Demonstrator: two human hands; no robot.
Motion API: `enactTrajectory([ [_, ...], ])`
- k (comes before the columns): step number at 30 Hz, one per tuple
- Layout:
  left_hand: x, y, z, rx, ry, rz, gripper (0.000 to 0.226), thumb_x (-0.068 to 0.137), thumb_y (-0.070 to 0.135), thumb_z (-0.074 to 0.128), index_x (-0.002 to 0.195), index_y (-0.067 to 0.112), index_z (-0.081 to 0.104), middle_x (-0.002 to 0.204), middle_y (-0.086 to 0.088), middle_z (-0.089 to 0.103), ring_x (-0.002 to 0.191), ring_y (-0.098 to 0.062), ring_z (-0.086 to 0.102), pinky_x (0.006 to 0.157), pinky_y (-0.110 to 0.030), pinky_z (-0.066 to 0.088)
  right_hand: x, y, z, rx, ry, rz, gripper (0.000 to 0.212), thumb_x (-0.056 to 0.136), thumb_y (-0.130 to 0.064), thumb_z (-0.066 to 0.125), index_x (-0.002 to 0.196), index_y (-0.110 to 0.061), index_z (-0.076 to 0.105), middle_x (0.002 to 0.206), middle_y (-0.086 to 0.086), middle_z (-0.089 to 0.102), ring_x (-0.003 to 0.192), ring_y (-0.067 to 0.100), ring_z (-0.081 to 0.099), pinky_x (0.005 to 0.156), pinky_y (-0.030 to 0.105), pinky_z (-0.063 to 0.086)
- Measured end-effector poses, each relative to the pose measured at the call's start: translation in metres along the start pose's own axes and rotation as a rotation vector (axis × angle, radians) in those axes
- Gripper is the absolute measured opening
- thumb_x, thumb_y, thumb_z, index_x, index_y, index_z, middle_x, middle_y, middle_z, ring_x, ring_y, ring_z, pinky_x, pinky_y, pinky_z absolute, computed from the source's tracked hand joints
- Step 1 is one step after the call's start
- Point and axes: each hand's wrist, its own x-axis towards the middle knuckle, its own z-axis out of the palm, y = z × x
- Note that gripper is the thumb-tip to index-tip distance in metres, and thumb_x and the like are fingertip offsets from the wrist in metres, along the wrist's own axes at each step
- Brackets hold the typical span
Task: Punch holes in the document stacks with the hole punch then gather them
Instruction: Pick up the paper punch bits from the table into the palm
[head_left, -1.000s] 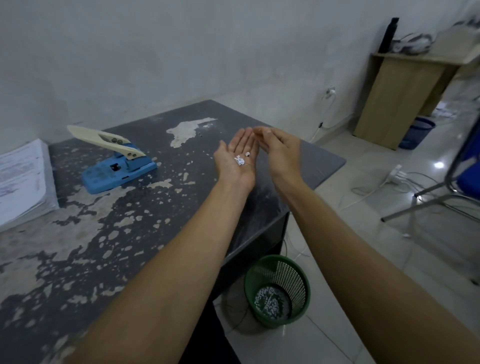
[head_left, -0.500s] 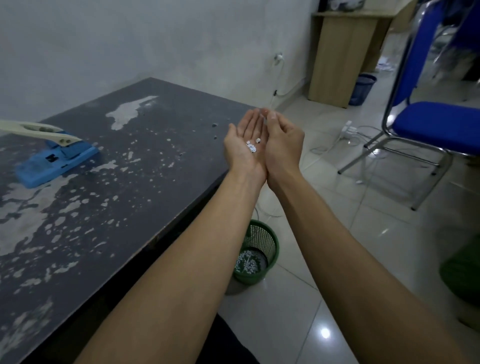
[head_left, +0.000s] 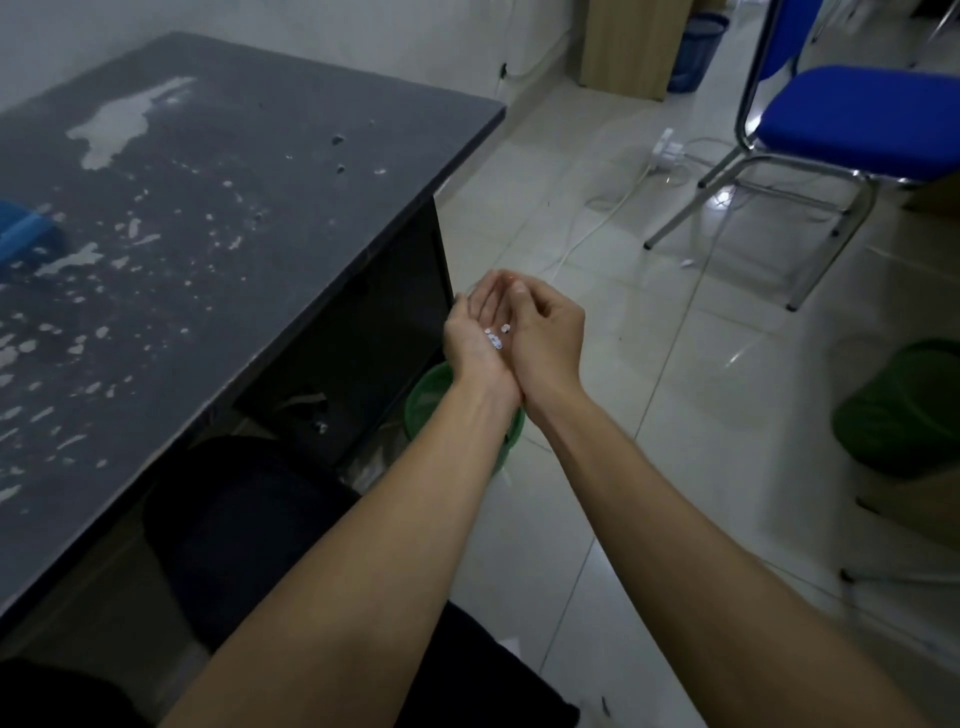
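My left hand (head_left: 475, 338) is cupped palm up, off the right side of the table, with several small white paper punch-outs (head_left: 494, 336) lying in the palm. My right hand (head_left: 548, 338) presses edge-on against it, fingers curled, forming a bowl. Both hands hover above a green mesh wastebasket (head_left: 431, 392) on the floor, mostly hidden by my wrists. Only a blue corner of the hole punch (head_left: 23, 228) shows at the far left on the worn dark table (head_left: 218, 249). No document stacks are in view.
A blue-seated metal chair (head_left: 852, 119) stands on the tiled floor at the right, with a white power strip (head_left: 667, 153) and cables beside it. A green bin (head_left: 904, 405) sits at the far right. A wooden cabinet (head_left: 631, 47) and a blue basket (head_left: 696, 44) stand at the back.
My cupped hands have moved off the table, right and down, to above the green wastebasket. The view has swung right, so the hole punch is nearly out of frame.
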Motion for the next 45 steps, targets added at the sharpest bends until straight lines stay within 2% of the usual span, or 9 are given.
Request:
enactTrajectory([
  [6,0.028,-0.007,-0.059,0.045,0.234,-0.045,0.049,0.106,0.032,0.027,0.124,-0.001,0.060,0.126,-0.017,0.063,0.107,-0.024,0.064,0.089,-0.033,0.051,-0.008,0.070,0.005,-0.123,-0.080,0.172,0.027,0.094,-0.009,0.053,0.106,-0.018,0.076,0.098,-0.006,0.076,0.093,0.005,0.070,0.091,0.032,0.057],
  [10,0.055,-0.012,-0.087,0.041,0.315,-0.065,0.051,0.107,0.031,0.025,0.129,-0.004,0.055,0.131,-0.020,0.059,0.121,-0.028,0.057,0.098,-0.034,0.046,0.000,0.100,0.006,-0.127,-0.122,0.273,0.032,0.096,0.000,0.048,0.112,-0.011,0.073,0.108,0.002,0.074,0.101,0.010,0.069,0.097,0.033,0.054],
  [16,0.100,-0.014,-0.121,0.087,0.402,-0.068,0.053,0.108,0.029,0.022,0.136,-0.009,0.045,0.141,-0.024,0.049,0.133,-0.033,0.047,0.113,-0.039,0.035,0.008,0.139,0.004,-0.303,-0.263,0.250,0.036,0.097,0.002,0.043,0.126,-0.005,0.065,0.125,0.006,0.067,0.108,0.006,0.060,0.089,0.004,0.043],
  [20,0.128,-0.008,-0.144,0.175,0.442,-0.115,0.057,0.107,0.035,0.020,0.140,-0.005,0.044,0.142,-0.020,0.050,0.134,-0.030,0.046,0.114,-0.039,0.033,0.006,0.169,0.005,-0.317,-0.421,0.169,0.037,0.100,-0.007,0.044,0.135,-0.009,0.059,0.135,0.004,0.061,0.125,0.010,0.055,0.109,0.033,0.042],
  [25,0.159,-0.009,-0.161,0.297,0.446,-0.184,0.064,0.107,0.042,0.013,0.144,-0.002,0.041,0.147,-0.016,0.046,0.139,-0.027,0.039,0.115,-0.038,0.028,-0.002,0.203,0.005,-0.417,-0.610,0.099,0.044,0.107,-0.035,0.034,0.143,-0.017,0.051,0.151,-0.001,0.044,0.142,0.005,0.034,0.118,0.027,0.026],
  [32,0.175,-0.019,-0.172,0.295,0.430,-0.250,0.069,0.103,0.053,0.018,0.143,0.002,0.042,0.146,-0.013,0.046,0.135,-0.032,0.043,0.116,-0.047,0.029,0.023,0.221,0.007,-0.466,-0.554,0.228,0.049,0.108,-0.037,0.028,0.146,-0.013,0.045,0.152,0.006,0.044,0.141,0.017,0.038,0.117,0.042,0.030],
  [38,0.184,-0.019,-0.180,0.432,0.438,-0.291,0.078,0.100,0.062,0.011,0.146,0.007,0.042,0.148,-0.017,0.044,0.138,-0.033,0.039,0.113,-0.046,0.028,0.017,0.223,0.011,-0.507,-0.710,0.049,0.051,0.107,-0.040,0.025,0.150,-0.016,0.038,0.157,0.001,0.035,0.147,0.011,0.026,0.121,0.036,0.023],
  [43,0.187,-0.014,-0.179,0.313,0.360,-0.302,0.085,0.095,0.070,0.013,0.150,0.009,0.035,0.155,-0.015,0.032,0.144,-0.037,0.026,0.114,-0.053,0.022,0.025,0.230,0.014,-0.510,-0.645,0.367,0.057,0.106,-0.048,0.016,0.154,-0.022,0.029,0.163,0.002,0.019,0.151,0.015,0.012,0.124,0.040,0.010],
  [45,0.188,-0.012,-0.181,0.324,0.368,-0.294,0.084,0.095,0.070,0.013,0.150,0.010,0.035,0.156,-0.015,0.032,0.144,-0.035,0.028,0.115,-0.051,0.023,0.028,0.230,0.012,-0.539,-0.634,0.350,0.057,0.105,-0.048,0.016,0.155,-0.023,0.027,0.164,0.000,0.016,0.151,0.014,0.009,0.124,0.038,0.009],
])
